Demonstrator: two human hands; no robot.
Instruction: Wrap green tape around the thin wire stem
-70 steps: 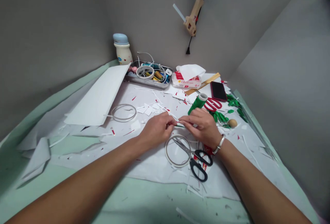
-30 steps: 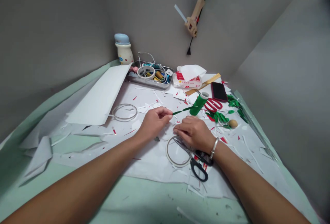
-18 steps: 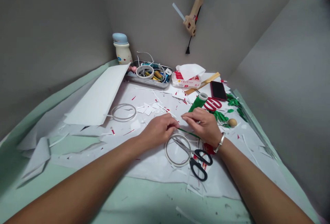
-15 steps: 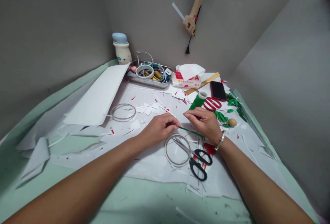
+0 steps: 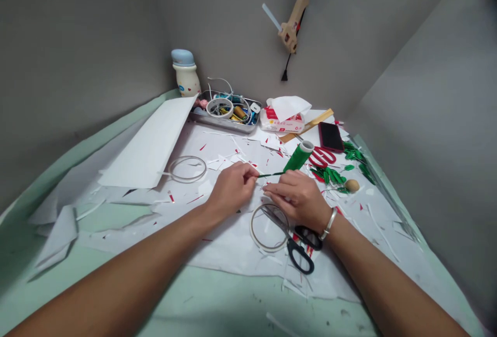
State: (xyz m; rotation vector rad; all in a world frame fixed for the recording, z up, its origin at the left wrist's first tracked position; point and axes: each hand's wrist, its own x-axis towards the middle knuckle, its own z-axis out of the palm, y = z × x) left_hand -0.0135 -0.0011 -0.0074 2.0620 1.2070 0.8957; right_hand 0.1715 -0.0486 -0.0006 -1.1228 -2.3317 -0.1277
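Green strip (image 5: 272, 174) raised, tape roll (image 5: 298, 157) just beyond, right hand (image 5: 295, 200) over scissors (image 5: 290, 248)

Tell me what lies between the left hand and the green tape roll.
In the head view, a thin green strip spans that gap, from the left hand to the green tape roll.

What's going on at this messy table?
A person is working with bare hands on a table covered in paper scraps. The left hand pinches a thin green strip that reaches toward a roll of green tape. The right hand lies relaxed just beside it, above black-handled scissors. Green leaf shapes lie further along the table.
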